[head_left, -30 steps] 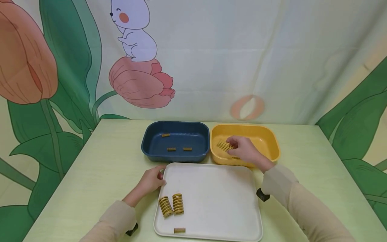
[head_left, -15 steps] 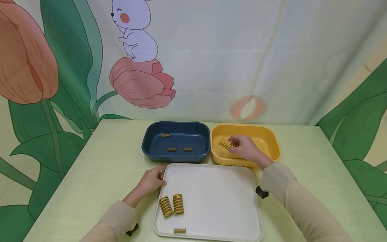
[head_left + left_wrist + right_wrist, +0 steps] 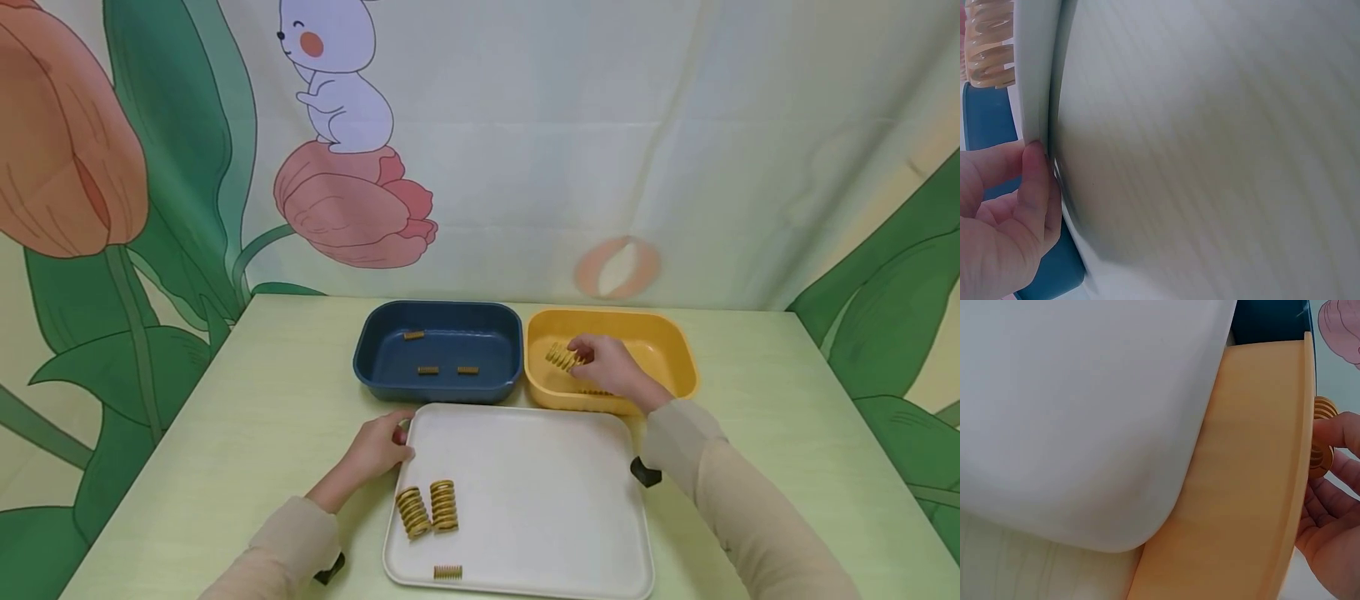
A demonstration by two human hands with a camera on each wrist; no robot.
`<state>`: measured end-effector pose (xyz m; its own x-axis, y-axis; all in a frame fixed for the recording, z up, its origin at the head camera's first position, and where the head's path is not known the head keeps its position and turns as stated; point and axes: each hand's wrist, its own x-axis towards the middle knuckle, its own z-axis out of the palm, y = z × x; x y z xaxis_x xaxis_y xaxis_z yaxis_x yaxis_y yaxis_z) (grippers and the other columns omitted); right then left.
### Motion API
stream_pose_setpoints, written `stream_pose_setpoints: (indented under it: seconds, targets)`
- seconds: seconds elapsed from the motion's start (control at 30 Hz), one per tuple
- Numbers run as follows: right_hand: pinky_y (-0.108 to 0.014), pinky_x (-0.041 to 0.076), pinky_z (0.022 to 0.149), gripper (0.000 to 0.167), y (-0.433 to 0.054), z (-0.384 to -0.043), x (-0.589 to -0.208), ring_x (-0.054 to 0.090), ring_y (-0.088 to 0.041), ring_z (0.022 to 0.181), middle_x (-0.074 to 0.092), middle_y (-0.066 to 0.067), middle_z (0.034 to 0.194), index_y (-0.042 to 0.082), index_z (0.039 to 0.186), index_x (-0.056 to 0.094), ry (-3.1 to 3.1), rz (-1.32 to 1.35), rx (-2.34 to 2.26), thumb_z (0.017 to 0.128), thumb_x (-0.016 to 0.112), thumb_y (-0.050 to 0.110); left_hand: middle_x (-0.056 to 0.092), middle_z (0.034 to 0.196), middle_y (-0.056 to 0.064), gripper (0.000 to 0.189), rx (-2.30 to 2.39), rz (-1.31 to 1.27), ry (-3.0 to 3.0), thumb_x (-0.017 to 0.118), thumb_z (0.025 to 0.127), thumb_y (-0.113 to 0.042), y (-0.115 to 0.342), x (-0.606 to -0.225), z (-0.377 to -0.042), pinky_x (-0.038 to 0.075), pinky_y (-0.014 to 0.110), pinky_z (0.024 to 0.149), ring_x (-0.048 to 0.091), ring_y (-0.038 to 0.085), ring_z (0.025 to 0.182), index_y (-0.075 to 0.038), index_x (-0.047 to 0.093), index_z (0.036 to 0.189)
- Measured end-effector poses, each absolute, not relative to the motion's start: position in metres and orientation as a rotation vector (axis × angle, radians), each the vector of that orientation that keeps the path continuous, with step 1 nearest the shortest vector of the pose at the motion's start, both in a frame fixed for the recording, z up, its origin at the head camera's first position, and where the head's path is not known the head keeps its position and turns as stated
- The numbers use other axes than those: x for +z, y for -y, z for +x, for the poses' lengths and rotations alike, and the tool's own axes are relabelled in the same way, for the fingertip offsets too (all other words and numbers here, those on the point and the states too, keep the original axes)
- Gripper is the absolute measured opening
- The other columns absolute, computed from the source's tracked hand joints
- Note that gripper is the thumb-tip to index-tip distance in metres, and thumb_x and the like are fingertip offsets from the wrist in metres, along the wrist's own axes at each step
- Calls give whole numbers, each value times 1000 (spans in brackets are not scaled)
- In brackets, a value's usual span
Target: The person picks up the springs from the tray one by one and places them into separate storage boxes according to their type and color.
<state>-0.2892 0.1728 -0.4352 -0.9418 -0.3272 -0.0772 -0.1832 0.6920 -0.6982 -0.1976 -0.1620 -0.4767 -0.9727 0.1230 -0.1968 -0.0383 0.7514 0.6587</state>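
Observation:
My right hand (image 3: 606, 369) is inside the yellow bin (image 3: 675, 357) and pinches a large yellow spring (image 3: 561, 357) at its left part; the right wrist view shows the spring (image 3: 1322, 440) between thumb and fingers above the bin's rim (image 3: 1260, 487). My left hand (image 3: 378, 446) holds the far left corner of the white tray (image 3: 540, 492), fingers curled over its edge (image 3: 1038, 94). Two large springs (image 3: 429, 508) stand on the tray's left side and a small spring (image 3: 447, 572) lies near its front edge.
A dark blue bin (image 3: 438, 350) left of the yellow one holds three small springs (image 3: 447, 369). Both bins sit just behind the tray on a pale green table (image 3: 225, 417). A printed cloth backdrop hangs behind the table.
My right hand with the spring has shifted slightly back and right inside the yellow bin. The left hand and tray have stayed put.

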Motion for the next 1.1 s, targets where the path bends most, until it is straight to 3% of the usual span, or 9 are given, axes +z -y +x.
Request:
stream_pose_setpoints:
  seconds: [0.33,0.57,1.1]
  targets:
    - [-33,45,75,32,-173,-296,-443,51,-23,88,57,-14,98,0,109,56,-2704,-408,-1054,78,61,6,50,68,3,47,1093,190,-2752,61,70,2,168,-482,-197,38,23,47,45,11,53,0,51,115]
    - [-34,45,76,34,-171,-299,-444,51,-24,90,57,-15,100,-1,111,55,-2704,-406,-1025,78,60,6,50,69,4,49,1060,71,-2733,60,71,3,164,-479,-198,37,22,47,45,10,52,-1,50,118]
    - [-35,44,77,32,-175,-307,-456,50,-25,89,57,-15,100,0,110,56,-2668,-377,-1017,79,59,6,50,69,3,49,1060,67,-2739,62,70,3,165,-483,-199,37,21,47,45,10,52,-1,51,118]
